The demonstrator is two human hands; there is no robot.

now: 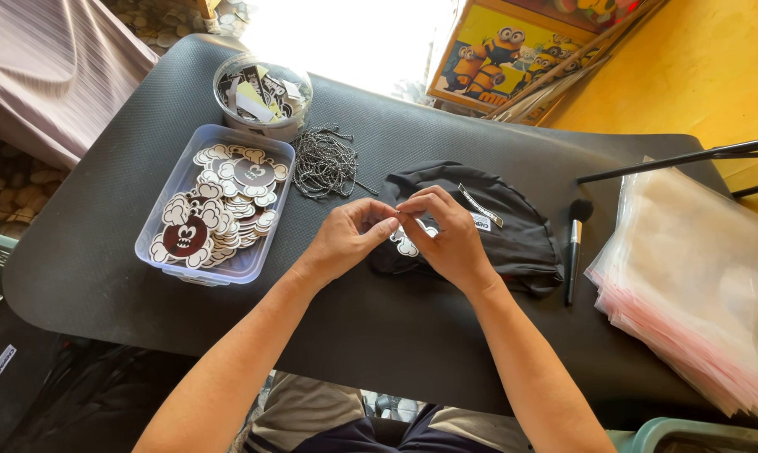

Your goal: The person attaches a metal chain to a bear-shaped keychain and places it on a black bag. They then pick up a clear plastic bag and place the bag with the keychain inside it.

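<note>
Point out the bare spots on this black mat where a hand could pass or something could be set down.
Bare mat lies left of the clear tray of cutouts, and along the near edge under both forearms. A smaller strip runs between the brush and the stack of plastic bags. Crowded: the middle, where the left hand and right hand meet over the black cloth, beside the ball chains and round tub.

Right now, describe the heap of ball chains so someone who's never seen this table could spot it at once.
Start at the black table mat. Near its far edge stands a round clear tub of paper scraps; the chain pile lies just to its right, beyond the left hand. It is the only loose tangle of thin beaded metal strands, lying straight on the mat rather than in a container.
</note>
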